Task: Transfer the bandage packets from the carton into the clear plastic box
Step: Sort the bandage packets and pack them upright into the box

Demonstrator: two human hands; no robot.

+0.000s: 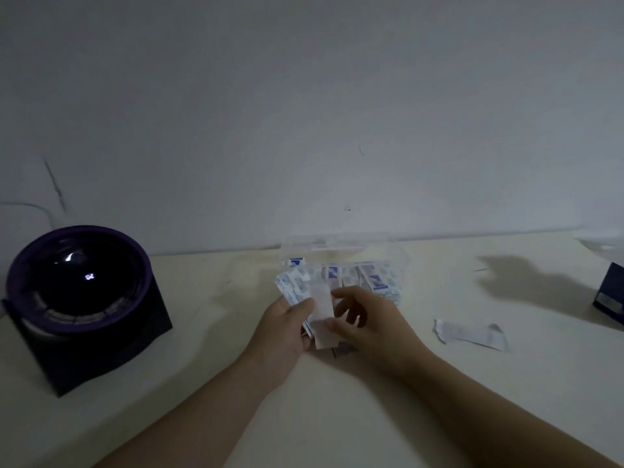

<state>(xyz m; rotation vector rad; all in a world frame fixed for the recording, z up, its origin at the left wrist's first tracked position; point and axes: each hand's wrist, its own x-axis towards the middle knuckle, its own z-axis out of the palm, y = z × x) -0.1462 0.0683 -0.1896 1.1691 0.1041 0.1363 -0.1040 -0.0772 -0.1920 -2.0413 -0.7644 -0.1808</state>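
Note:
A clear plastic box (395,251) stands open at the back middle of the table, with several blue-and-white bandage packets (366,276) lying inside. In front of it my left hand (283,327) grips a fanned bunch of bandage packets (295,287). My right hand (368,324) pinches the lower end of a pale strip (322,314) from that bunch between thumb and fingers. The dark blue carton (609,292) sits at the far right edge, partly out of view.
A black and purple dome-shaped device (79,298) on a dark base occupies the left of the table. A torn white paper wrapper (472,334) lies to the right of my hands. The wall runs close behind the box.

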